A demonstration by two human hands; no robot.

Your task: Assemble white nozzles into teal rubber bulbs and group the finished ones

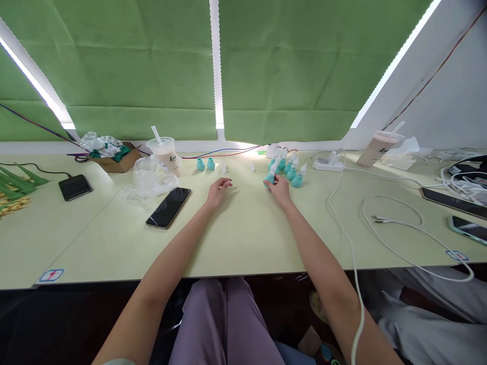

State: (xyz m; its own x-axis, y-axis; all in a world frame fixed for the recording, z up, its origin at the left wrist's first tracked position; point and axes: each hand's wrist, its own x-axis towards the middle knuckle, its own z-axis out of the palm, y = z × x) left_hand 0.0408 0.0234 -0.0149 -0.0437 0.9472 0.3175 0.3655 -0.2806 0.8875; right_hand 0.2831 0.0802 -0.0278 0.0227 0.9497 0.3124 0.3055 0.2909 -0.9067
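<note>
My right hand [279, 188] grips a small teal bulb with a clear tip [269, 178] on the pale green table [243, 238]. It sits at the near edge of a cluster of several such teal bulbs [292, 171]. My left hand [217, 191] rests on the table with fingers loosely curled and nothing in it. Two bare teal bulbs [205, 163] stand beyond it, and a few clear tips [238, 167] lie to their right.
A black phone [168, 207] lies left of my left hand, beside a clear plastic bag [150, 178], a drink cup with straw [165, 154] and a cardboard box [114, 158]. Another phone [75, 186] lies far left. White cables [395, 223], a second cup [378, 147] and devices fill the right.
</note>
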